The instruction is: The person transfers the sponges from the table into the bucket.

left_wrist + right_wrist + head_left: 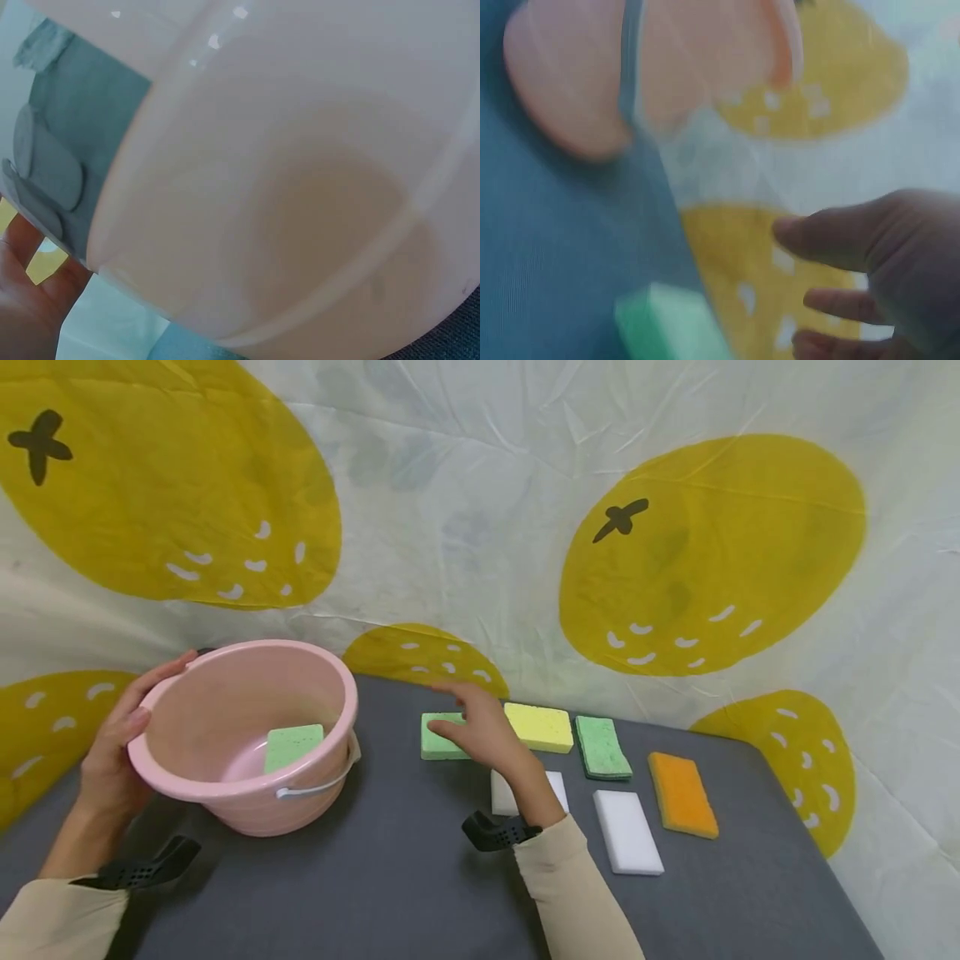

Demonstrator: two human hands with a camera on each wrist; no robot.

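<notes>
My left hand grips the left rim of a pink bucket, its thumb at the rim. Inside the bucket lies a light green sponge. The bucket has a pale handle hanging down its side. My right hand hovers over another green sponge, thumb and fingers apart and nothing between them. In the right wrist view, that sponge sits below the thumb. A yellow sponge lies just beyond the right hand. The bucket wall fills most of the left wrist view.
A thinner green sponge, an orange sponge and a white sponge lie farther right on the dark tabletop. Another white sponge is partly hidden by my right forearm. A fruit-print cloth hangs behind the table.
</notes>
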